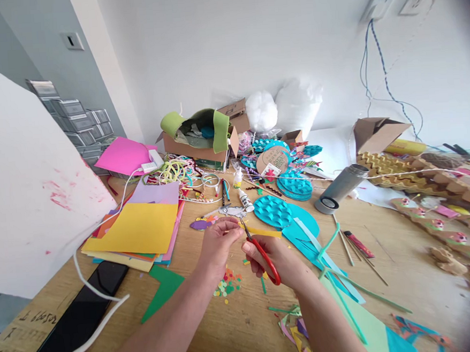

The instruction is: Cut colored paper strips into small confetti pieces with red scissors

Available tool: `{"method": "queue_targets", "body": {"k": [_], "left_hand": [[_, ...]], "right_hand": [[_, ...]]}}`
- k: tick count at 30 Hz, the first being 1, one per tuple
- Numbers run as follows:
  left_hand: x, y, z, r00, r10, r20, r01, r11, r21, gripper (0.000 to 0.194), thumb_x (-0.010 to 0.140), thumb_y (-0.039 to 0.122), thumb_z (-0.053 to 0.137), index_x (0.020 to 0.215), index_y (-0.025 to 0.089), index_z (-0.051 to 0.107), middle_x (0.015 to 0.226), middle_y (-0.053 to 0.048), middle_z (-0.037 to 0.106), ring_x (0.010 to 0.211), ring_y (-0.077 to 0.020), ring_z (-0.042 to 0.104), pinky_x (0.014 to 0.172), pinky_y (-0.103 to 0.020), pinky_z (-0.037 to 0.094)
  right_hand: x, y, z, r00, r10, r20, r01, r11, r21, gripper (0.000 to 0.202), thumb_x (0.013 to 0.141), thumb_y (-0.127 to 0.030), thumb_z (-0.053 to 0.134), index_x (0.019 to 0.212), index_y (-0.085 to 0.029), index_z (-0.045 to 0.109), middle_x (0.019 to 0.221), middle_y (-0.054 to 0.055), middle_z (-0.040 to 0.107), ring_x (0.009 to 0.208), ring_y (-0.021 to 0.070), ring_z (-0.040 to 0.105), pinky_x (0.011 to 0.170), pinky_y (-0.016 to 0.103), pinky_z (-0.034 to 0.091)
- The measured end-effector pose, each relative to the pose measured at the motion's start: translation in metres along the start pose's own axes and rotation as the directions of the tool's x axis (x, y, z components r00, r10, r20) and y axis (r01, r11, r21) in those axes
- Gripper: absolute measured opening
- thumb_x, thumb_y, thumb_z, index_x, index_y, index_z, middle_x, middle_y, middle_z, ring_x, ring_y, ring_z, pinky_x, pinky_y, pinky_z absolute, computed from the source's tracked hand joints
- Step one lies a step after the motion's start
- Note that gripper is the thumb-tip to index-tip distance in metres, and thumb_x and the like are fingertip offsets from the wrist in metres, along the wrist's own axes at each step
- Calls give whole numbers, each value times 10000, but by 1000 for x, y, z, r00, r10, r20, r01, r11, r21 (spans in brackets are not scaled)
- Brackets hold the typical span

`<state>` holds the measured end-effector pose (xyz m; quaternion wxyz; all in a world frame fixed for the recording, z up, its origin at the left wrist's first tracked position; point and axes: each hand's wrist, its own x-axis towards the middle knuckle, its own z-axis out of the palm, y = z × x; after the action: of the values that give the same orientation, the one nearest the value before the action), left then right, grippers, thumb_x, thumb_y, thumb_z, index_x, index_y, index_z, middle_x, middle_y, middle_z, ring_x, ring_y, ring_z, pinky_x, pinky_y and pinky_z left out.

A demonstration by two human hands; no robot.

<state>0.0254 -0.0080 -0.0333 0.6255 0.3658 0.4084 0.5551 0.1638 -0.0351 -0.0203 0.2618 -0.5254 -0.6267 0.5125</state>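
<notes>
My right hand [270,254] is closed on red-handled scissors [267,258], their blades pointing up and away from me. Beside the blade tips, my left hand [221,244] has its thumb and fingers pinched together; whatever lies between them is too small to make out. A yellow paper strip [265,232] shows just behind my right hand. On the table under my hands lie small round paper dots [228,283] in green, orange and yellow. Past my fingers are a white fish-shaped cutout [232,211] and a purple paper shape [200,224].
Colored paper sheets [145,225] and a black phone [79,315] lie left, with a white cable across the phone. Glue bottles [245,201], blue textured discs [273,212] and a grey metal bottle [341,188] stand or lie ahead. Paper scraps [296,332] are near the front.
</notes>
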Motion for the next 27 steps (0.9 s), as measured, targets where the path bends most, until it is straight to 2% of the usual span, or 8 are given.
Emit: {"method": "queue_targets", "body": {"k": [7,13,23,27], "left_hand": [[1,2,0,1000,-4,-15,4,1000,-5,128,541,240,715,484,163,630,894,-61,619,877,-187,544,782,-298,409],[0,1,1,999,-39,-2,39,999,-33,111,535,240,724,525,151,659,914,-60,595,836,-166,540,713,-273,413],[1,-1,1,1000,-10,-4,10,998,-62,119,547,247,749,579,157,678,883,-49,617,754,-138,520,674,-261,406],[5,1,-4,999,46,-19,-46,999,-9,104,579,256,738,582,171,679,888,-49,627,802,-158,536,699,-263,410]], "right_hand": [[1,4,0,999,44,0,-44,999,20,530,775,-691,566,642,-182,499,484,-3,556,389,98,510,391,202,364],[3,8,3,1000,19,-7,-18,997,74,509,794,-664,575,651,-181,499,474,-22,536,384,92,505,383,191,365],[4,6,3,999,27,-19,-26,999,40,507,803,-666,556,657,-184,504,509,2,578,418,106,534,408,206,379],[0,1,0,1000,14,-9,-15,998,-62,515,807,-683,523,670,-187,504,582,37,633,494,131,580,454,219,403]]}}
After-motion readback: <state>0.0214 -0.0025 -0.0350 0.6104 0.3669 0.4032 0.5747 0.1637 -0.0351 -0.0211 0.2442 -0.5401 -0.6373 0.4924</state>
